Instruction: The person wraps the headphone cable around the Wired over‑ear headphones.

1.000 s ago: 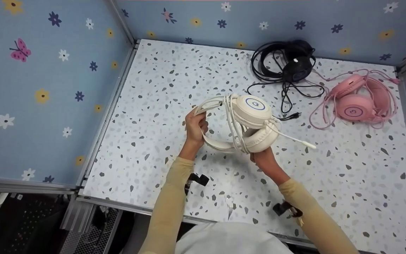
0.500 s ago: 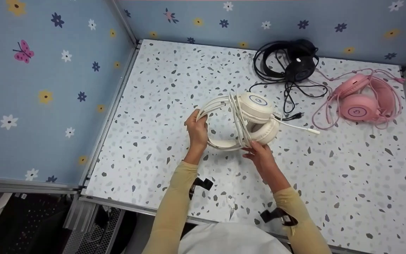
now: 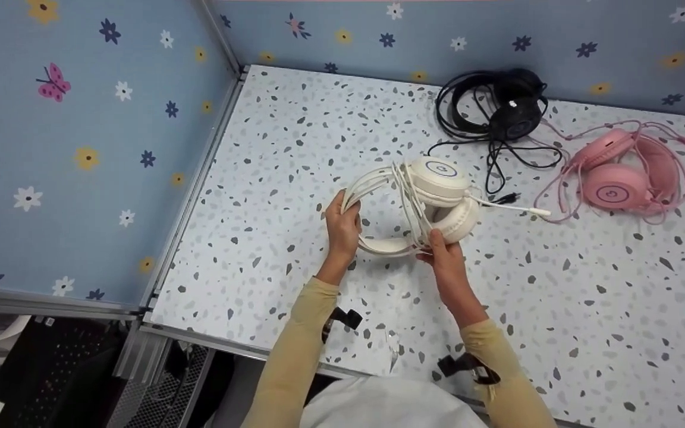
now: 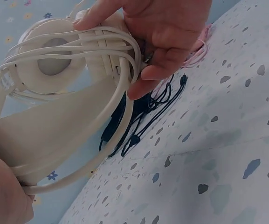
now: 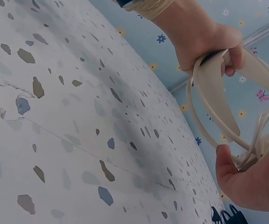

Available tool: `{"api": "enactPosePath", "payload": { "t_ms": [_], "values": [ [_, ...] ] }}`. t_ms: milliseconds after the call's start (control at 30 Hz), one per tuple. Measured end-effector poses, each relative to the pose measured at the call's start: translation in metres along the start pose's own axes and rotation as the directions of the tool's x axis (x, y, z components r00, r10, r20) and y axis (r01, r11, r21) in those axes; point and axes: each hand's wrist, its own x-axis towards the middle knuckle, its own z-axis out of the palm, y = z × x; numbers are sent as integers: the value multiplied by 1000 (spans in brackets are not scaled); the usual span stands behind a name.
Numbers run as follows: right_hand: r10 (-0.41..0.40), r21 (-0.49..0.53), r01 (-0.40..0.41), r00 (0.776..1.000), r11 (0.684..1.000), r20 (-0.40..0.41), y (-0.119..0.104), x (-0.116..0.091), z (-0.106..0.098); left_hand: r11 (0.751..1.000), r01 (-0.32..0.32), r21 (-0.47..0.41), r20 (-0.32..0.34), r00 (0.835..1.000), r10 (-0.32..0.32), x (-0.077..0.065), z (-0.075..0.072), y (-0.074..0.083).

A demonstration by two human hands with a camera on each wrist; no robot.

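A white headset (image 3: 440, 178) with a thin microphone boom is held above the table, its white cable (image 3: 411, 202) wrapped in several loops around the band and ear cups. My left hand (image 3: 342, 229) grips the top of the headband at the left end. At the near ear cup, my right hand (image 3: 446, 261) pinches the cable loops and band, thumb on top. In the left wrist view, the right hand's fingers (image 4: 164, 60) curl around the bundled cable beside the cups. The right wrist view shows the left hand (image 5: 209, 46) curled round the headband.
A black headset (image 3: 515, 116) with its cable lies at the back of the speckled table (image 3: 295, 131). Right of it lies a pink headset (image 3: 616, 184) with a pink cable. Blue flowered panels (image 3: 99, 196) stand along the left and back edges.
My right hand has come from beneath the near ear cup to its left side, thumb now over the cable loops. The headset has turned slightly; the left hand keeps its grip.
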Motion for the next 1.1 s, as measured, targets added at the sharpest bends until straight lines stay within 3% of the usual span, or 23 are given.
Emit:
{"api": "enactPosePath", "payload": {
  "t_ms": [133,233,333,467,567,633,700,800,933,1033,1100],
  "values": [
    [-32,-41,32,999,999,20,-6,9,0,994,29,103,21,999,-32,-1,-4,-3],
    [-29,-51,31,999,998,45,-17,19,3,965,49,257,24,998,-58,4,-6,1],
    [-25,-61,30,997,998,76,-26,38,4,906,61,418,29,996,-81,15,-9,3],
    [27,-112,-17,996,994,89,-36,76,8,827,90,555,47,989,-139,41,-15,-1],
    [117,-197,-105,992,975,49,-43,103,18,755,152,638,31,975,-222,61,-20,-3],
    [172,-243,-161,985,957,24,-46,122,25,692,193,695,1,963,-269,74,-24,-7],
    [210,-285,-201,978,937,0,-49,139,32,651,228,724,-24,951,-307,88,-27,-12],
    [212,-315,-202,977,927,-3,-53,168,42,637,265,724,-56,943,-329,111,-29,-21],
    [228,-358,-211,974,909,5,-53,202,55,668,326,669,-96,929,-357,138,-32,-32],
    [279,-385,-262,960,885,-13,-48,220,62,663,386,641,-106,901,-422,152,-36,-42],
    [307,-388,-289,951,875,-16,-44,228,69,648,427,631,-122,879,-461,159,-40,-48]
  ]
}}
